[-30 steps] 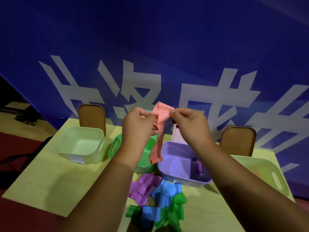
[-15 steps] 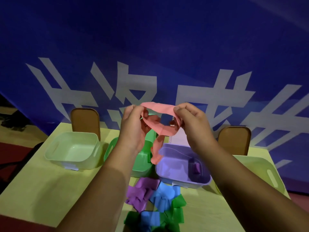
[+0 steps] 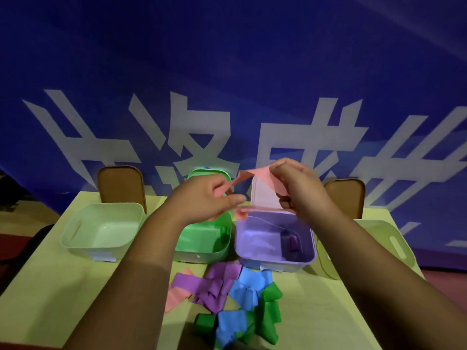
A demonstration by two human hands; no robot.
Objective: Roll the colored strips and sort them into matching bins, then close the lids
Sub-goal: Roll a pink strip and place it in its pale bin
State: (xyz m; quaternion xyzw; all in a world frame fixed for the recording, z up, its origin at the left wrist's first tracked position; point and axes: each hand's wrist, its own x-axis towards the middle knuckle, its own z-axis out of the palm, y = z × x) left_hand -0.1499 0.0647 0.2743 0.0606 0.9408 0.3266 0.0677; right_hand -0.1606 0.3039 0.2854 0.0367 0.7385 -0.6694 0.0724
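hands: I'm pinching the pink strip (image 3: 251, 175) with left hand (image 3: 207, 198) and right hand (image 3: 300, 190)
below: green bin (image 3: 202, 250), purple bin (image 3: 278, 265) — purple roll (image 3: 293, 242) sitting inside
blocking: my left forearm is covering the green bin's near corner

I am counting four bins: a pale green bin (image 3: 101, 231) at ten o'clock, a green bin (image 3: 202, 255) and a purple bin (image 3: 260, 238) at twelve, a yellow-green bin (image 3: 366, 243) at two. Four lids are standing behind them: a brown lid (image 3: 118, 185), a green lid (image 3: 204, 174), a pale pink lid (image 3: 260, 198), a second brown lid (image 3: 345, 195). One purple roll (image 3: 293, 242) is lying in the purple bin. My left hand (image 3: 202, 200) and right hand (image 3: 300, 190) are pinching one pink strip (image 3: 262, 178); a second pink strip (image 3: 174, 300) is lying by the heap (image 3: 240, 299), whose overlapping strips I am failing to count.
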